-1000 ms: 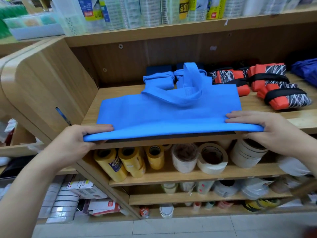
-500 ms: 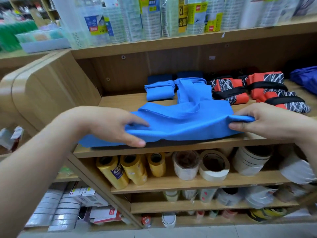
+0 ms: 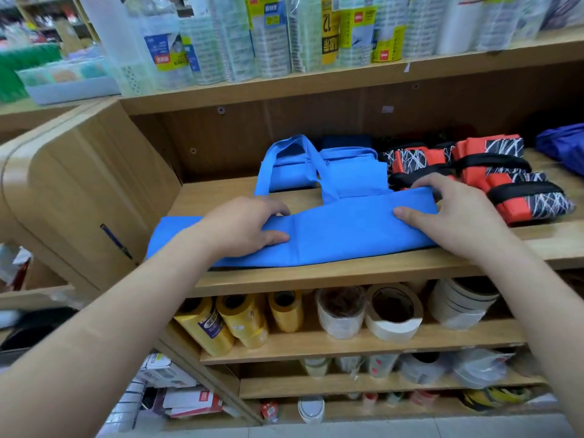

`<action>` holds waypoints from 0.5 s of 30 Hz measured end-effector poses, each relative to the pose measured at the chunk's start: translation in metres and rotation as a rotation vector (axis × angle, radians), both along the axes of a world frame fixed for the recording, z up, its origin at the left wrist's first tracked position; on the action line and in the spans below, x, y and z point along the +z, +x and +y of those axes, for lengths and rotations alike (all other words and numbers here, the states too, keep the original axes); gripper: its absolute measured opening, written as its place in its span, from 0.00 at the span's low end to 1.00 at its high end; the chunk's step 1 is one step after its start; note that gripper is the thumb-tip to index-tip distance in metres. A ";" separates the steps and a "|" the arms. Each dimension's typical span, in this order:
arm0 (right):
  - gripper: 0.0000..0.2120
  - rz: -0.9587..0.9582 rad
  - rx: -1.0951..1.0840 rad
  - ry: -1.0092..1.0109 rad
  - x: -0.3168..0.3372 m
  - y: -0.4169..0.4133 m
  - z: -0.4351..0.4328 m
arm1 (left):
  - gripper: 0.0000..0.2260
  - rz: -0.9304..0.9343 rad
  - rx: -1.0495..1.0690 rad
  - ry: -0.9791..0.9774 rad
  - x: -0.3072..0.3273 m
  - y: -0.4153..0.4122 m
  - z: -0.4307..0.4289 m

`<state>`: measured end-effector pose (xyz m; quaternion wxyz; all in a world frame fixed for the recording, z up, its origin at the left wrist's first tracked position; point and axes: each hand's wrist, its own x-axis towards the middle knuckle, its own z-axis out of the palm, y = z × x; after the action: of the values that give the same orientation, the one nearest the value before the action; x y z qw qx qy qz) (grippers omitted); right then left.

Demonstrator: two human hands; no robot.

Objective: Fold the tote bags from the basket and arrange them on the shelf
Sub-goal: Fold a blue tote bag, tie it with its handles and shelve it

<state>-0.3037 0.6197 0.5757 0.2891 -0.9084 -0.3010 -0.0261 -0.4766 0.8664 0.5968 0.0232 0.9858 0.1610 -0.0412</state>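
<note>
Two hands on one blue tote bag, which lies as a long flat band across the front of the shelf, close to the lip, its left end sticking out past my left hand. Left hand grips the band left of centre, fingers curled over the far edge, thumb on top. Right hand holds the right end the same way, fingertips on the far edge, thumb on the top layer. Handles trail off the far edge and stand up in front of the folded blue bags at the back. Orange-and-black bundles sit just beside my right hand. Basket not in view. My read: lengthwise fold is in, crosswise fold into a block like the rear ones comes next. To do it well: lay the handles onto the band first so nothing hangs out; line up the long edges before creasing; pin the centre with one hand, bring an end over with the other, corners matched; flatten from the crease outward. Fabric looks stiff, so it may spring open if released early. Band could slide off the lip. Don't knock the bundles when swinging the right end over.
</note>
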 end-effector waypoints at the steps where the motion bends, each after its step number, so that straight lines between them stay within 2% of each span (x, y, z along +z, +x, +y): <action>1: 0.23 -0.049 -0.019 -0.033 -0.005 -0.002 0.000 | 0.21 -0.045 -0.009 -0.016 -0.007 -0.004 -0.002; 4: 0.29 0.031 -0.033 -0.029 -0.013 -0.009 -0.003 | 0.19 -0.206 0.008 -0.058 -0.027 -0.015 -0.009; 7: 0.29 0.162 -0.035 0.238 -0.014 -0.015 -0.004 | 0.15 -0.361 0.023 -0.113 -0.040 -0.025 -0.018; 10: 0.29 0.119 0.089 0.405 -0.006 -0.023 -0.004 | 0.11 -0.417 -0.008 -0.100 -0.044 -0.034 -0.031; 13: 0.36 0.022 0.259 0.397 0.018 -0.026 0.000 | 0.24 -0.478 -0.174 0.124 -0.037 -0.041 -0.037; 15: 0.39 -0.010 0.372 0.395 0.040 -0.027 0.008 | 0.32 -0.548 -0.272 0.105 -0.020 -0.042 -0.041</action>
<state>-0.3308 0.6274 0.6162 0.4591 -0.7634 -0.4530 -0.0354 -0.5181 0.8255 0.5769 0.0091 0.9725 0.0170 0.2319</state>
